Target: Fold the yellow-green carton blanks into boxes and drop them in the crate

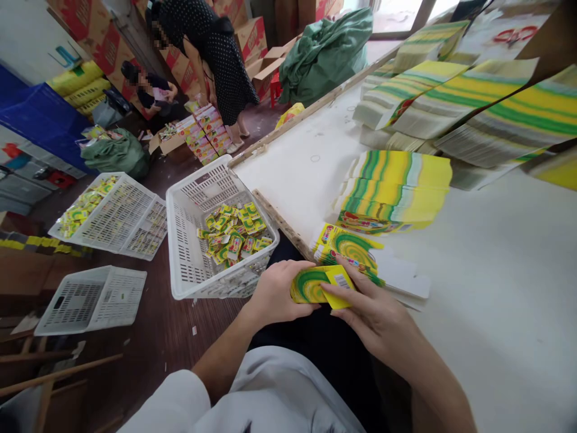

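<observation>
Fingers curled, my left hand [280,293] grips the left end of a yellow-green carton [309,285] near the left edge of the table [487,270], while my right hand [376,310], thumb and fingers slightly parted, holds its right end at the flap [341,280]. Flat cartons [392,192] lie stacked farther right; a white basket [181,258] of small packs [237,237] stands left.

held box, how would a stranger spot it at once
Find the white table, then the left hand and right hand near its left edge. Between them is the yellow-green box; unlike the stacked cartons, it is held in both hands.
</observation>
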Action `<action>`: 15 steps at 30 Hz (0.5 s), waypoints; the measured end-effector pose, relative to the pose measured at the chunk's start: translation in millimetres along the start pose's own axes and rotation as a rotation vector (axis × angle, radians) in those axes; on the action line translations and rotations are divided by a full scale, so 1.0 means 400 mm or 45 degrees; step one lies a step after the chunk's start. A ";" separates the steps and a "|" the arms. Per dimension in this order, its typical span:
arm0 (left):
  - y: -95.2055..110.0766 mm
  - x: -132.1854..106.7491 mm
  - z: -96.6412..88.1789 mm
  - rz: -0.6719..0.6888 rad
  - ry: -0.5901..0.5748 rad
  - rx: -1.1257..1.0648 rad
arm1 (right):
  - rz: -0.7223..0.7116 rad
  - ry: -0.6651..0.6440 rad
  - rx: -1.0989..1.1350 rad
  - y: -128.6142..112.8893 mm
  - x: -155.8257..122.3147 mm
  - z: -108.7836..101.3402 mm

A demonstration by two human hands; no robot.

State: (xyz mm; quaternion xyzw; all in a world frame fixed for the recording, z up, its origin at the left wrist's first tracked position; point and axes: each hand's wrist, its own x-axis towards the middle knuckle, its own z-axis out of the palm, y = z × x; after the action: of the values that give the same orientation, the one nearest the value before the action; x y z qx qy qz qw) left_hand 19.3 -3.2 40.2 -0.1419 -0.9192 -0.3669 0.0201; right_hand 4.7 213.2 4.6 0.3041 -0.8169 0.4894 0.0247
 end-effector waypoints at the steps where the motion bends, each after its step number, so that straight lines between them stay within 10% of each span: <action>1: 0.002 0.001 0.005 0.012 -0.018 -0.005 | 0.014 -0.005 0.003 0.002 0.001 -0.003; 9: -0.024 -0.004 -0.007 -0.148 0.058 0.013 | 0.014 0.211 -0.009 -0.010 0.032 0.016; 15: -0.124 -0.018 -0.091 -0.450 0.698 0.452 | 0.237 0.474 -0.593 0.059 0.039 -0.021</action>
State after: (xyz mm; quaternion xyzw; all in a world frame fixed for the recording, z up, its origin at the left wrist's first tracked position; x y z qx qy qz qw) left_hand 10.1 -63.8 32.8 0.1281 -0.9393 -0.2238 0.2263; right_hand -22.5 220.8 -4.4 0.1193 -0.9128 0.3367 0.1980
